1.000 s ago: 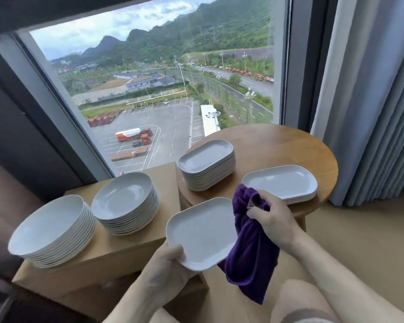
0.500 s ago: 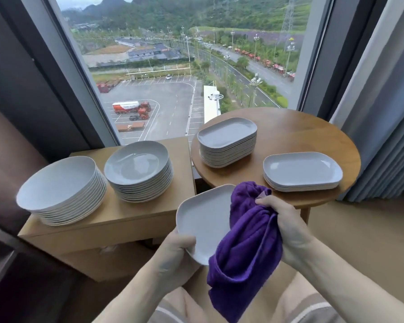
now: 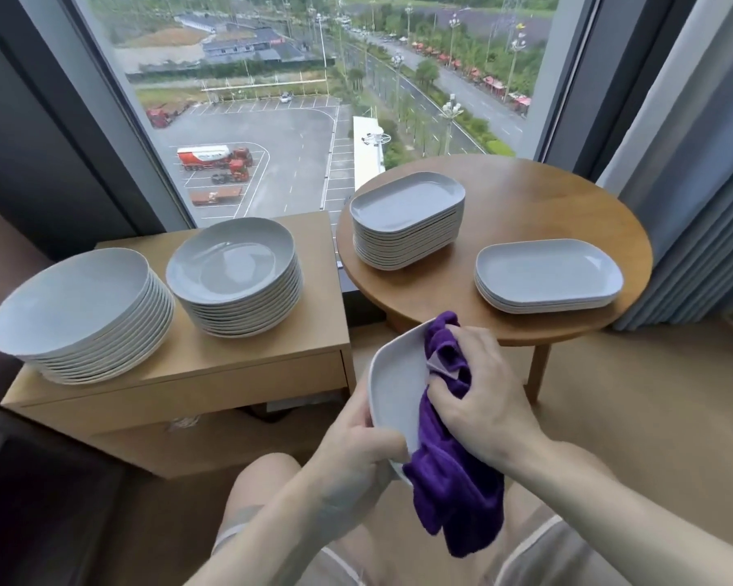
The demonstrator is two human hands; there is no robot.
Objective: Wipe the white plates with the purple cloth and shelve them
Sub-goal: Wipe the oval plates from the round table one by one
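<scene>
Plate (image 3: pixel 392 387) sits tilted at 6 o'clock, low in view, its lower-left rim gripped by the left hand (image 3: pixel 362 448). Right hand (image 3: pixel 481 393) clutches the purple cloth (image 3: pixel 455 480) and presses it to the plate's face. On the round table (image 3: pixel 568 196) at 1 o'clock stand two stacks of oblong plates; the cabinet (image 3: pixel 246 365) at 10 o'clock bears two stacks of round ones.
</scene>
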